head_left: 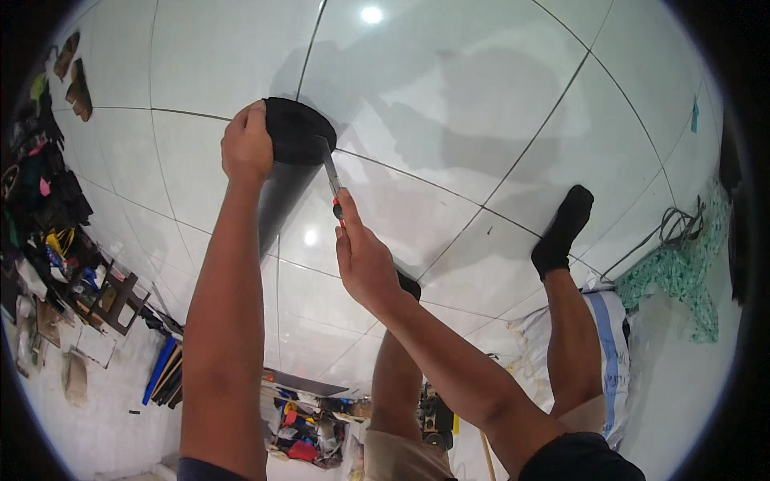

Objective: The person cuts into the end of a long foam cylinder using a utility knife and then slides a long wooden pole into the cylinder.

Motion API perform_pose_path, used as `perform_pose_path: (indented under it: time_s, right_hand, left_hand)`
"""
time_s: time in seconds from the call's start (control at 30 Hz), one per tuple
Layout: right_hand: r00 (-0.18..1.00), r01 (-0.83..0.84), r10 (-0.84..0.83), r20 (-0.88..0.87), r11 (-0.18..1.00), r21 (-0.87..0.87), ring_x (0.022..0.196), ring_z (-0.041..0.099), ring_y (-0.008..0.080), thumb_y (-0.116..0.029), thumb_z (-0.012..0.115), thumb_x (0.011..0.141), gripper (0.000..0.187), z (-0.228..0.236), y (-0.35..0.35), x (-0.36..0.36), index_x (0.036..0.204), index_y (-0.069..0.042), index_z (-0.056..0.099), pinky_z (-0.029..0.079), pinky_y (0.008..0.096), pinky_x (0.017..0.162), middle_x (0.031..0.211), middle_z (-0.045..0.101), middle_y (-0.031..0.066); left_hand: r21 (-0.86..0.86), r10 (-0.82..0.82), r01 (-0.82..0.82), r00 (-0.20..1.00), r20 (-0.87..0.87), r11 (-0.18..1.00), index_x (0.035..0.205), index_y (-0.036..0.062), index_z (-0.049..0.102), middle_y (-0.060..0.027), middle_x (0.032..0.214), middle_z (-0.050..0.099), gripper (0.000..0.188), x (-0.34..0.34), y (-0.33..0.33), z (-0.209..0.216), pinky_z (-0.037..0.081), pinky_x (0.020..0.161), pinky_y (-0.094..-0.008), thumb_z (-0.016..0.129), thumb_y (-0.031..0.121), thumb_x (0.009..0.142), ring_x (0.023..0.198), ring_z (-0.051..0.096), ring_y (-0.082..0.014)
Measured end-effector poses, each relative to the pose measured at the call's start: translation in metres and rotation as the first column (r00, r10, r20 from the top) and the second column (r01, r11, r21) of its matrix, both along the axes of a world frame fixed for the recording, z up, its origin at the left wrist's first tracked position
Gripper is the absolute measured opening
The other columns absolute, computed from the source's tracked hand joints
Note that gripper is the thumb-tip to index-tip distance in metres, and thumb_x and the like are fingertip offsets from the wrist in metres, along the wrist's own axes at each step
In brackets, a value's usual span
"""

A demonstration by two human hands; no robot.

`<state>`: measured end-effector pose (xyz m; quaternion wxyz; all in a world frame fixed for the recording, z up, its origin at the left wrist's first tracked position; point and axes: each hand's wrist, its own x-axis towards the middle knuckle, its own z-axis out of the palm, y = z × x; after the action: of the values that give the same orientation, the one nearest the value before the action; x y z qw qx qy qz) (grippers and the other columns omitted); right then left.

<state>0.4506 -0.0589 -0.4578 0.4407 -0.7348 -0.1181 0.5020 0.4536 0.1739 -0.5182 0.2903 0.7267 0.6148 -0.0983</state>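
Note:
A dark cylinder (pixel 282 200) with a flat black end face (pixel 297 128) stands on the white tiled floor in front of me. Its end face points up toward me. My left hand (pixel 247 144) grips the left side of its rim, fingers bent over the edge. My right hand (pixel 367 268) is closed round a utility knife (pixel 335 186) with red and black parts on its handle. The knife's extended blade touches or overlaps the right edge of the black end face; whether it has cut in, I cannot tell.
My feet in black socks (pixel 571 220) are on the floor. On the right lie a white sack (pixel 613 345) with a blue stripe, green plastic wrap (pixel 670 276) and a dark cable (pixel 682 224). Brown footwear (pixel 79 92) and a clutter of mixed items (pixel 56 192) line the left.

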Motion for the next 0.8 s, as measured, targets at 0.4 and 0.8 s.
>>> perform_pose_path:
  time_s: [0.4,0.8]
  right_hand:
    - [0.886,-0.458,0.445,-0.131,0.884,-0.093,0.072,0.062,0.037,-0.017,0.039,0.095,0.051,0.001,0.025,0.103,0.144,-0.016,0.026,0.047,0.048,0.066,0.077,0.062,0.0219]
    - [0.671,-0.737,0.702,-0.239,0.665,-0.117,0.08,0.062,0.0311,-0.019,0.042,0.096,0.047,0.0,0.068,0.176,0.142,-0.024,0.034,0.047,0.0433,0.073,0.095,0.065,0.0133]
  left_hand:
    - [0.003,0.001,-0.001,0.995,-0.103,1.0,0.119,0.0105,0.062,-0.0133,0.116,0.063,0.052,0.006,-0.009,0.003,0.041,0.095,-0.0389,0.04,0.047,0.09,0.111,0.057,-0.031]
    - [0.007,-0.007,0.007,0.994,-0.111,1.0,0.118,0.011,0.063,-0.013,0.115,0.064,0.051,0.013,-0.012,0.009,0.042,0.094,-0.0393,0.039,0.046,0.09,0.109,0.058,-0.0306]
